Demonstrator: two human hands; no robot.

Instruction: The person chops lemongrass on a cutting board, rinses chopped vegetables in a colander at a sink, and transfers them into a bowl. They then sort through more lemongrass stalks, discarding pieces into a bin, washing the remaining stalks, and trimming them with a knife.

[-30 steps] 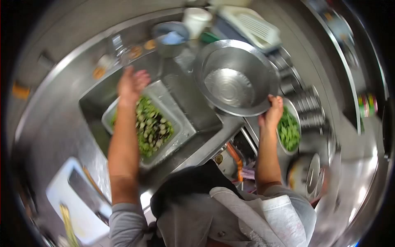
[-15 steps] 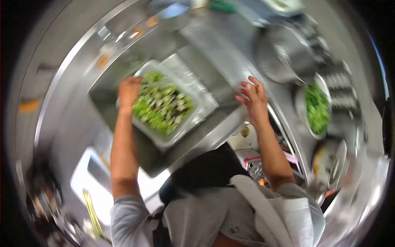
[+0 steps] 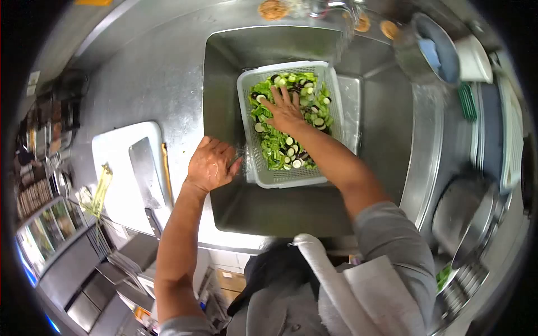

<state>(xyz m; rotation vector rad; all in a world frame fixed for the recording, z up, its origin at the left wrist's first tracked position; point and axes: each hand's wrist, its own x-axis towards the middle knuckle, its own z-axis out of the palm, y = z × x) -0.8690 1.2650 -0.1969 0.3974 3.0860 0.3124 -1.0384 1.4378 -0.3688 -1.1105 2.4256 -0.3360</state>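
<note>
A pale perforated basket sits in the steel sink, filled with chopped green vegetables and round slices with dark skin and pale flesh, which look like eggplant. My right hand reaches into the basket with its fingers spread, palm down on the vegetables. At the sink's left edge, apart from the basket, my left hand is wet and loosely curled, thumb out to the side; nothing shows in it. A flat metal tray lies partly under the basket.
Left of the sink, a white cutting board carries a cleaver and pale stalks. A metal pot stands at the back right, a large pan at the right. A tap shows at the far edge.
My view has turned and moved left. My left hand has come away from the basket to the sink's left edge. My right hand has moved from over the right counter onto the vegetables.
</note>
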